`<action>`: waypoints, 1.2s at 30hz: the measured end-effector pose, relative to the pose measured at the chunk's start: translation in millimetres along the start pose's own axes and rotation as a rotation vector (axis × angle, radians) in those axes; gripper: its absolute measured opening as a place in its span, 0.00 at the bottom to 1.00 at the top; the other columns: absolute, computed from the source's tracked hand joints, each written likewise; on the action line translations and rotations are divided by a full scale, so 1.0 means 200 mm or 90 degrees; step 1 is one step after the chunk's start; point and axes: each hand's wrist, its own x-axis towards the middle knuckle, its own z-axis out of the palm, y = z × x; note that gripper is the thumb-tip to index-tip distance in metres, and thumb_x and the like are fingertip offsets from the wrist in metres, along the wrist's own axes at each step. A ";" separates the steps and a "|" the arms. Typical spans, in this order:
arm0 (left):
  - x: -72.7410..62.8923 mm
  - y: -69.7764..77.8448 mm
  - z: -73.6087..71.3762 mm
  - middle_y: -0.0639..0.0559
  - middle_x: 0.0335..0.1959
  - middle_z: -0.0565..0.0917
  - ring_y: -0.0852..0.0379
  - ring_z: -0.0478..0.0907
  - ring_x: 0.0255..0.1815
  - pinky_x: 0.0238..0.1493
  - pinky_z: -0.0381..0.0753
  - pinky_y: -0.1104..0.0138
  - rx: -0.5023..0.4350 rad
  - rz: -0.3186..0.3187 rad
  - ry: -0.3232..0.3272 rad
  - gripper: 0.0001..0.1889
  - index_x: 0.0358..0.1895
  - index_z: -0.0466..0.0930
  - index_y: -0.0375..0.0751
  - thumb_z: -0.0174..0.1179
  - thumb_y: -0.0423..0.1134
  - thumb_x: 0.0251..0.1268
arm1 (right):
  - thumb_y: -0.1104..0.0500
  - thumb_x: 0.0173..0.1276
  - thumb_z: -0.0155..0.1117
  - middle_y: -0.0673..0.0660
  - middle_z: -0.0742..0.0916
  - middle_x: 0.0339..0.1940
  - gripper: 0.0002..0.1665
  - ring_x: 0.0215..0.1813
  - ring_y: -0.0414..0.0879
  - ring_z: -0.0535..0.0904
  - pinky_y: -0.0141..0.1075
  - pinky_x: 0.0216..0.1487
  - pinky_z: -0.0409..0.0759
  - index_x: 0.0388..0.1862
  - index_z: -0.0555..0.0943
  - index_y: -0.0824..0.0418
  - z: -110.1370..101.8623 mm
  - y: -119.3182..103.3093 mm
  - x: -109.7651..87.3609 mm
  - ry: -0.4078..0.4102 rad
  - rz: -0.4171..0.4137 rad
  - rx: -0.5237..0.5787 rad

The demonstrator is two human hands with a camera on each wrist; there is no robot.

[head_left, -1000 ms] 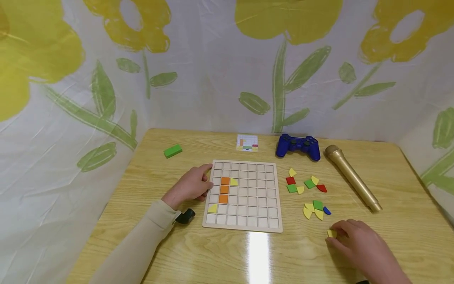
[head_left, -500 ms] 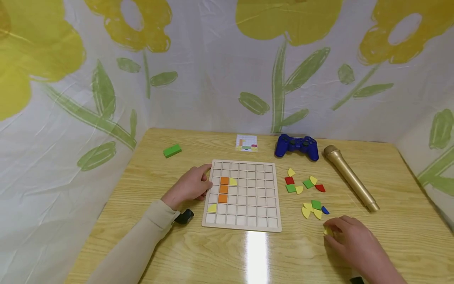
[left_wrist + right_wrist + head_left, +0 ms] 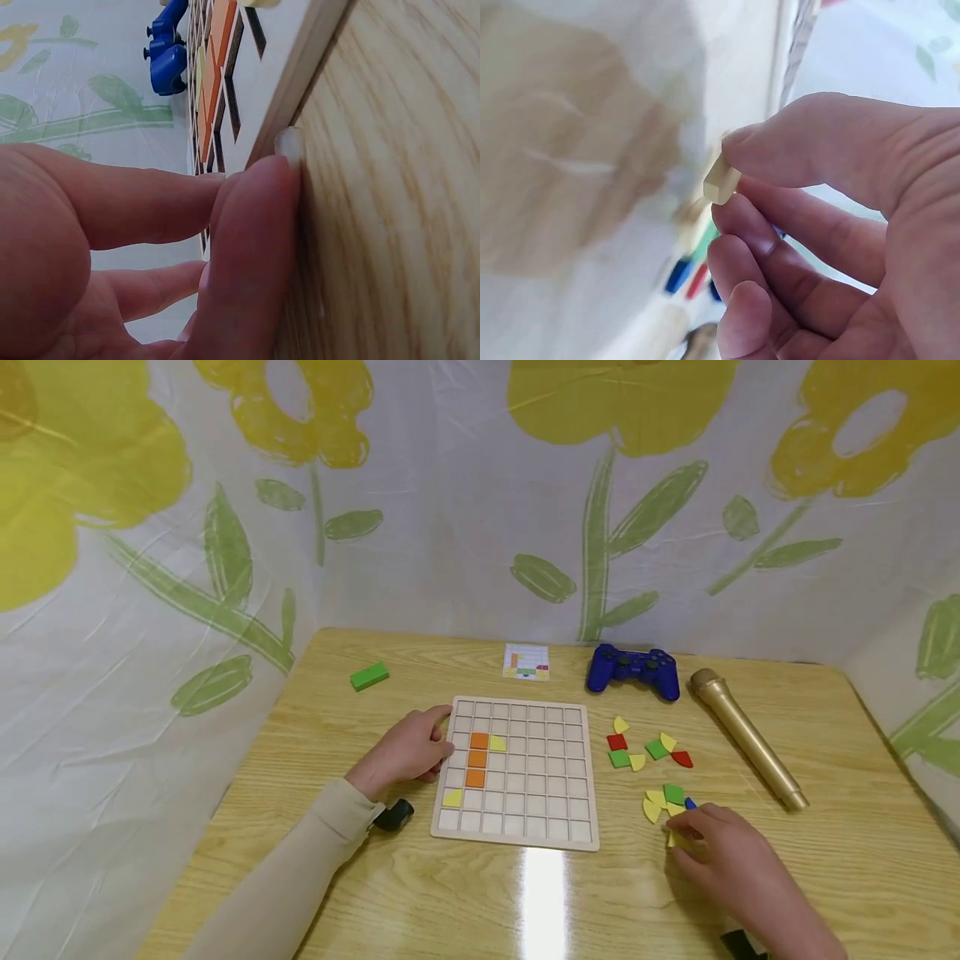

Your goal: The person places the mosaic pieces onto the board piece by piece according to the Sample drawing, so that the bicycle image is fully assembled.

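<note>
A wooden grid board (image 3: 517, 842) lies flat on the table, with three orange square tiles (image 3: 477, 759) in a column. One yellow quarter-round tile (image 3: 497, 743) sits beside the top orange one, another low on the left side. My left hand (image 3: 405, 747) touches the board's left edge, its thumb (image 3: 255, 240) against the side in the left wrist view. Over the table to the right, my right hand (image 3: 731, 852) pinches a small yellow tile (image 3: 721, 181) between thumb and fingertips. Loose yellow tiles (image 3: 651, 811), a green square (image 3: 673, 794) and a partly hidden blue piece (image 3: 691, 803) lie just beyond that hand.
More loose tiles, including a red square (image 3: 617, 742) and a red quarter-round (image 3: 682, 759), lie right of the board. Behind are a pattern card (image 3: 527, 662), a blue game controller (image 3: 633, 672) and a gold microphone (image 3: 750, 739). A green block (image 3: 370, 676) lies back left.
My right hand has moved left and slightly away from me with the yellow tile, now overlapping the near loose pieces. The left hand has stayed at the board's edge.
</note>
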 end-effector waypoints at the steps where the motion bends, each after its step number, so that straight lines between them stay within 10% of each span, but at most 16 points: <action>1: 0.00 0.00 0.00 0.44 0.42 0.78 0.54 0.82 0.27 0.28 0.88 0.65 0.000 -0.001 0.000 0.37 0.86 0.60 0.46 0.62 0.36 0.79 | 0.58 0.62 0.83 0.46 0.87 0.40 0.14 0.43 0.42 0.83 0.45 0.44 0.86 0.46 0.91 0.53 0.00 -0.02 0.02 -0.001 -0.009 -0.001; 19: 0.00 -0.01 -0.01 0.43 0.44 0.77 0.53 0.82 0.27 0.26 0.88 0.65 -0.001 0.002 0.003 0.36 0.85 0.62 0.46 0.62 0.35 0.78 | 0.60 0.64 0.77 0.48 0.89 0.42 0.11 0.46 0.42 0.81 0.41 0.52 0.88 0.45 0.91 0.57 0.14 -0.62 0.47 0.004 -0.200 0.042; 36: 0.00 0.01 -0.01 0.45 0.39 0.79 0.54 0.82 0.23 0.24 0.86 0.67 -0.003 0.006 -0.001 0.37 0.86 0.61 0.44 0.61 0.35 0.78 | 0.61 0.62 0.79 0.47 0.87 0.38 0.09 0.44 0.43 0.80 0.38 0.46 0.85 0.42 0.92 0.55 0.30 -0.93 0.57 -0.013 -0.303 0.079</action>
